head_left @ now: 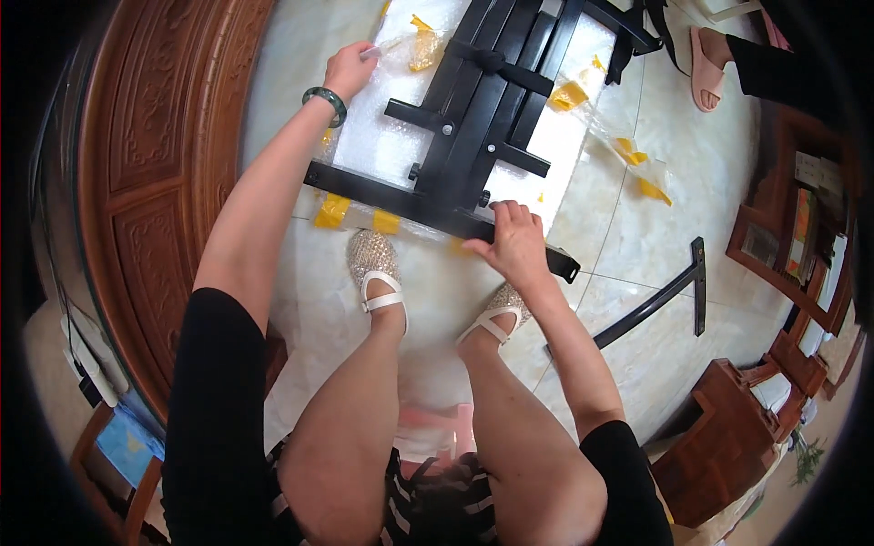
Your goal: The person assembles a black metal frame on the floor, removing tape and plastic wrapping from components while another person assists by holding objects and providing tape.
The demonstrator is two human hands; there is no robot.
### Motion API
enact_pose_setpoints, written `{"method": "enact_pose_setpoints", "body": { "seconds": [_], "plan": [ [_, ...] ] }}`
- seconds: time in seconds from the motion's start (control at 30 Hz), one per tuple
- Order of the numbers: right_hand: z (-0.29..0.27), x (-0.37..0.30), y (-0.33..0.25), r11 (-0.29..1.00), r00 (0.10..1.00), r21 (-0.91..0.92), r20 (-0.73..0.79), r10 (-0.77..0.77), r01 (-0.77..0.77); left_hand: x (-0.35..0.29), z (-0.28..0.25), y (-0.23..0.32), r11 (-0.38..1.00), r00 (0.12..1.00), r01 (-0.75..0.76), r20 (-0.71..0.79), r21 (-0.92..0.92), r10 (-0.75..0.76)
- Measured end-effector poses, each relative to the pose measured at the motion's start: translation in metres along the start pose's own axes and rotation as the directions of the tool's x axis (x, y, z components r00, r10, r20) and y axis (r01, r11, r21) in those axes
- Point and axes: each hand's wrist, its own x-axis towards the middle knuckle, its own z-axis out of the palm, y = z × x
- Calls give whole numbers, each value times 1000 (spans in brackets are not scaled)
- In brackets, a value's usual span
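Note:
A folded black metal frame (464, 146) lies on a white board covered in bubble wrap (378, 127), with pieces of yellow tape (569, 96) stuck about it. A black strap (492, 62) goes round the frame's middle. My left hand (349, 71), with a dark green bangle at its wrist, is closed on a pinch of clear plastic wrap at the board's left edge. Over the right part of the frame's near crossbar (382, 190) lies my right hand (517, 244), its thumb on the near side and its fingers across the top, gripping the bar.
A loose black metal leg (657, 300) lies on the tiled floor to the right. Carved wooden furniture (150, 136) stands at the left, and wooden cabinets (719, 437) stand at the right. Another person's foot in a pink slipper (707, 73) is at the far right.

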Motion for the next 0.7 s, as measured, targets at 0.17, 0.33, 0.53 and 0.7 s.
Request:
{"method": "enact_pose_setpoints", "body": {
  "seconds": [0.17,0.33,0.53,0.7],
  "plan": [
    [27,-8,6,996,999,-88,46,-27,31,-3,-1,16,1000,1000,4,20,-6,-4],
    [24,-8,5,997,997,16,31,-69,69,-5,-4,6,999,997,-29,-73,24,31],
    [21,-7,7,995,992,72,96,-79,72,-14,-12,12,991,994,-28,-98,133,41],
    [27,-9,16,996,996,55,38,-77,74,-75,-12,64,909,855,-407,-313,90,414]
  ]
}}
